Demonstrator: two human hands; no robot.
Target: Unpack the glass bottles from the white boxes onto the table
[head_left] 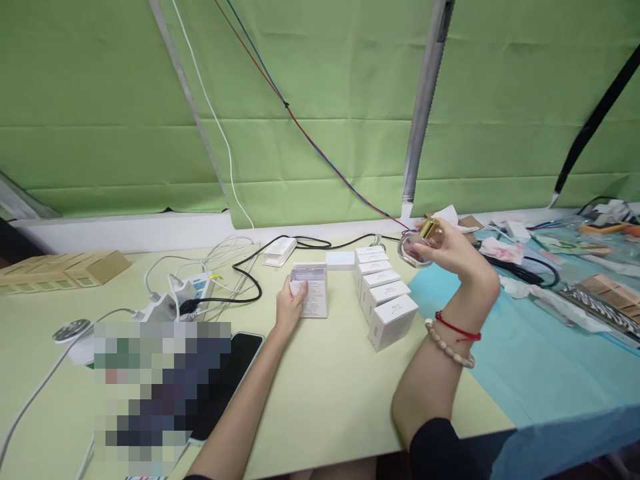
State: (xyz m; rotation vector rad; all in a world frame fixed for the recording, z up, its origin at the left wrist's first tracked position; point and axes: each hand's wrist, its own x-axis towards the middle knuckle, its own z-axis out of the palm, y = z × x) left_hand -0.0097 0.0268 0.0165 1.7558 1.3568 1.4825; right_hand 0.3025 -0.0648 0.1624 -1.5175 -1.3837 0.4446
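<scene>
My left hand (290, 305) grips a small white carton (315, 299) printed with fine text, its top end open and facing away from me. Raised at the right, my right hand (453, 252) holds a round clear glass perfume bottle (413, 251) with a gold cap (429, 228), tilted on its side. Between the two hands stands a row of several white boxes (393, 320) with small dark print. A flat white box (339, 261) lies behind the carton, and another white carton (280, 251) lies farther back on the left.
A power strip (200, 287) with plugs and tangled cables sits at the left, near a dark-screened phone (230, 373). Brown cardboard boxes (65, 270) line the far left. Blue sheeting (550, 360) covers the right side, with plastic and paper scraps behind. Green fabric (320, 80) hangs behind the table.
</scene>
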